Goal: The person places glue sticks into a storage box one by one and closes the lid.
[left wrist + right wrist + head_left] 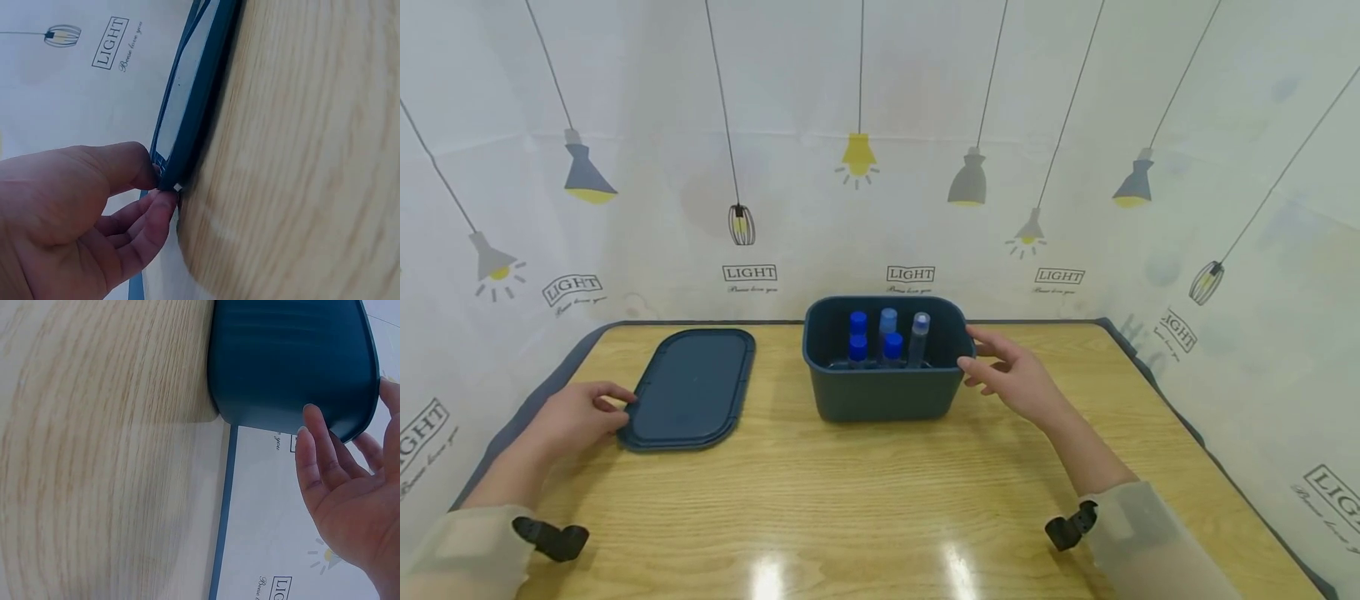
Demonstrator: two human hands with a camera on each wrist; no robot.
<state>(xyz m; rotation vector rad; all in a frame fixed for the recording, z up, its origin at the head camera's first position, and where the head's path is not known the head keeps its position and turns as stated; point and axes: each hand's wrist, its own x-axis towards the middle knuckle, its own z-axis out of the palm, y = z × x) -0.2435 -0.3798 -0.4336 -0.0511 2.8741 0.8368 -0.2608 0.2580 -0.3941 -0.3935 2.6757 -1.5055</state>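
Observation:
A dark blue lid [692,387] lies on the left part of the table. My left hand [576,417] pinches its near left corner; in the left wrist view the thumb is on one face and the fingertips [164,203] on the other. At the back centre stands a dark blue storage box [887,396] without its cover. Several clear tubes with blue caps [858,347] stand upright inside, their lower parts hidden by the front wall. My right hand [1018,379] holds the box's right end, thumb at the rim and fingers along the outer wall [287,369].
The wooden table [850,508] ends at a dark edge along the back and sides. Behind it hangs a pale curtain [662,167] printed with lamps. A black wrist camera [553,537] is strapped to the left forearm, another [1070,527] to the right.

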